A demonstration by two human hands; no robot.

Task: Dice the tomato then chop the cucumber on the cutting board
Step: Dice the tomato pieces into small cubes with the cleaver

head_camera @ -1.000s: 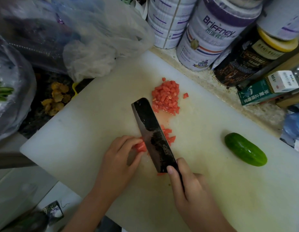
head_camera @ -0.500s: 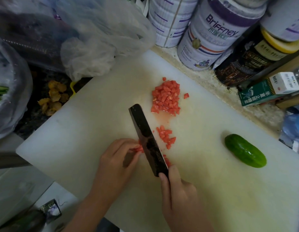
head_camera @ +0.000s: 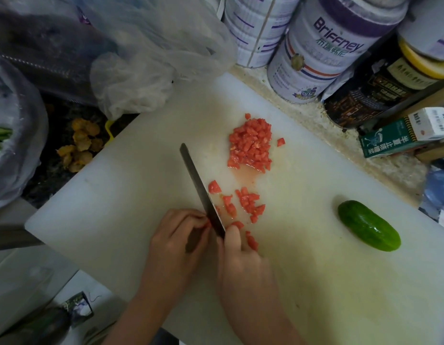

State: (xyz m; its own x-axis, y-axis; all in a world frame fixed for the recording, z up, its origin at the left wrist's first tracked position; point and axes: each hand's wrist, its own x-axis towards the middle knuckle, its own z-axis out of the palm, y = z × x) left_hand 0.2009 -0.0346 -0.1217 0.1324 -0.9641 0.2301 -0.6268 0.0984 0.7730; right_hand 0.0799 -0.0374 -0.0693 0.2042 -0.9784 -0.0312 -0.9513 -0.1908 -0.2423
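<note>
Nearing, we judge, the end of dicing: our left hand [head_camera: 176, 242] pinches a tomato remnant [head_camera: 208, 223] beside the knife [head_camera: 199, 188] our right hand [head_camera: 243, 265] grips; diced tomato [head_camera: 250, 145] lies on the cutting board [head_camera: 131, 200], the whole cucumber [head_camera: 369, 225] awaiting chopping next.

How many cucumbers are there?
1. The cucumber lies whole on the right side of the board, away from the tomato bits. The bags might hide others.

Diced tomato [head_camera: 250, 145] and a cucumber [head_camera: 369, 225] are lying on the white cutting board [head_camera: 141, 195].
The wet red heap is sitting mid-board, loose cubes [head_camera: 249, 204] nearer; the uncut green cucumber is resting diagonally toward the board's right side.
</note>
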